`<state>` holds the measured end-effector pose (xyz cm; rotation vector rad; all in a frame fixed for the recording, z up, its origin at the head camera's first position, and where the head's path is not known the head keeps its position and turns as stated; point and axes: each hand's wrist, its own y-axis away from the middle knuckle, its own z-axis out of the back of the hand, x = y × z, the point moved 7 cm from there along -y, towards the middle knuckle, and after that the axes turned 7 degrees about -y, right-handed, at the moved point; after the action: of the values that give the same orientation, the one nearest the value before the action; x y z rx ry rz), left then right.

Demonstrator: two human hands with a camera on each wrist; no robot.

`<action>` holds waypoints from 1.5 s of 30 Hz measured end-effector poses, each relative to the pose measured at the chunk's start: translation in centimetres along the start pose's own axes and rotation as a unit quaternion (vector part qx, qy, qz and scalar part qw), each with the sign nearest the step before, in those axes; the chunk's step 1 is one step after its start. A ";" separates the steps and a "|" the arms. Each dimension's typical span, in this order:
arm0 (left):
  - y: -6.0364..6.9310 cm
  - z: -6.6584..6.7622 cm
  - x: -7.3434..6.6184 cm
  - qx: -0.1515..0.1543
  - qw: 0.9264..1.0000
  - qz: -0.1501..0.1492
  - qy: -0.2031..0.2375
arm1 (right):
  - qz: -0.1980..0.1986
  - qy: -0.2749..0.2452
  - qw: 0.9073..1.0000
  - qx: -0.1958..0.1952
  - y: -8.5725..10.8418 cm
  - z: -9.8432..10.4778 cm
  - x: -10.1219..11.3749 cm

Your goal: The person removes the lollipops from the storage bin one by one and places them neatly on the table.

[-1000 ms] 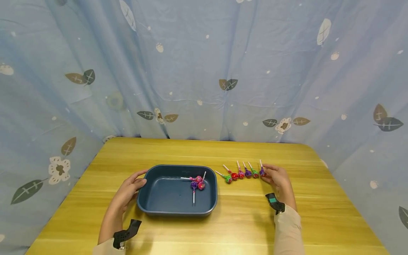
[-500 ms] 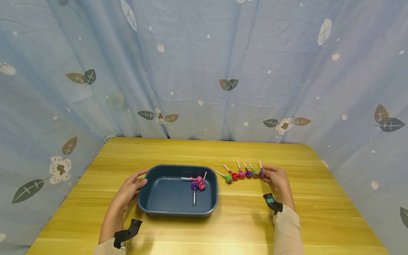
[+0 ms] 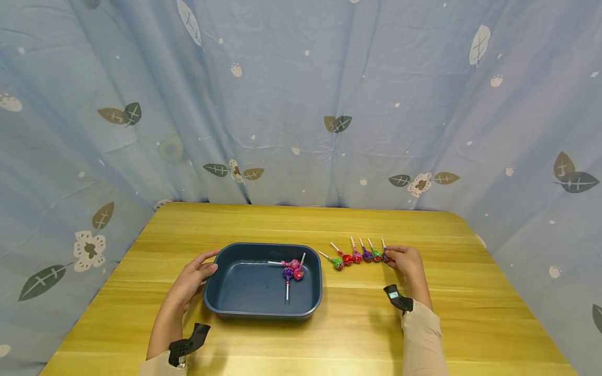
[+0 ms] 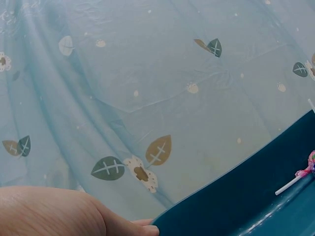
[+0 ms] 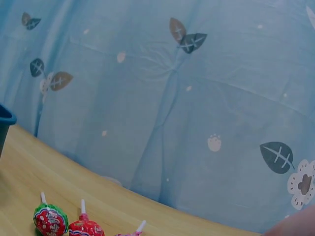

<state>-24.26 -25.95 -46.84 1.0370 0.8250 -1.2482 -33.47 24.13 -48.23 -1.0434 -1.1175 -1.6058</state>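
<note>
A dark blue plastic basin holds three lollipops, two pink and one purple. My left hand rests at its left side, fingers fairly straight along the outer wall and thumb touching the rim. To the right, several wrapped lollipops lie in a row: green, red, pink, purple and green. At the row's right end my right hand pinches another purple lollipop; its head is partly hidden by the fingertips. Its white stick points away from me.
Everything lies on a yellow wood-grain table. A blue curtain with leaf and flower prints hangs behind and at both sides. Each wrist wears a black camera mount, such as the one on the left wrist.
My right hand has shifted slightly left with the end purple lollipop, bringing it closer to the neighbouring green one, and its fingers cover more of the candy. The left hand and basin keep their place.
</note>
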 end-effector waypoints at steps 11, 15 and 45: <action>0.2 -0.1 0.2 0.004 1.000 0.002 0.001 | 0.014 0.024 1.000 0.005 0.6 0.1 0.6; 0.2 -0.2 0.2 0.005 1.000 0.000 0.004 | 0.013 0.031 0.999 0.000 0.6 0.2 0.7; 0.0 -0.2 -0.2 0.013 1.000 0.000 -0.002 | 0.125 -0.016 0.992 0.026 2.9 -2.7 6.7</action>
<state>-24.25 -25.66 -46.70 1.0557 0.8063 -1.2634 -32.75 19.66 -41.94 -1.1317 -1.0005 -1.3586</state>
